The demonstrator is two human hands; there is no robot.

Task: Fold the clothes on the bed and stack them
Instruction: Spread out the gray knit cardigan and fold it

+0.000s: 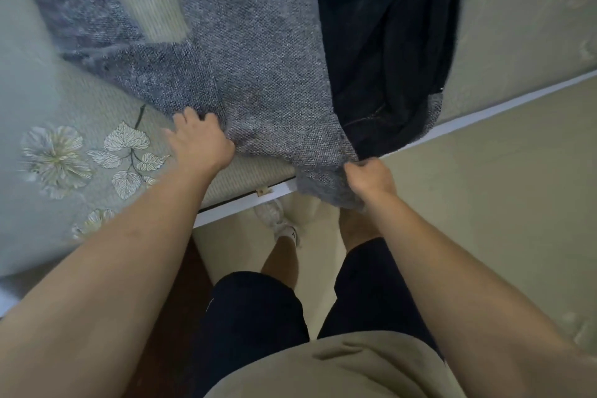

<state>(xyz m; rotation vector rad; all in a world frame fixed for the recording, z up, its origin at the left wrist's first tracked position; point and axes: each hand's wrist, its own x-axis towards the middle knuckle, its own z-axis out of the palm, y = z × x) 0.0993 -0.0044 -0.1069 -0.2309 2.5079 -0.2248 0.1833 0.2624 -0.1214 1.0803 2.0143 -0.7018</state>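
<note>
I am seeing two garments on the bed (pixel 517 42): one speckled grey sweater (pixel 265 74) (hem overhanging the edge), one dark garment (pixel 387 42) atop it. My left hand (pixel 200 142) and right hand (pixel 368 178) are gripping the sweater's hem.

I see a grey knit sweater (pixel 258 74) spread across the bed (pixel 48 90), one sleeve angled out to the left and its near edge bunched and hanging over the mattress side. A dark navy garment (pixel 387 42) lies crumpled lengthwise on the sweater's right half, touching it.
</note>
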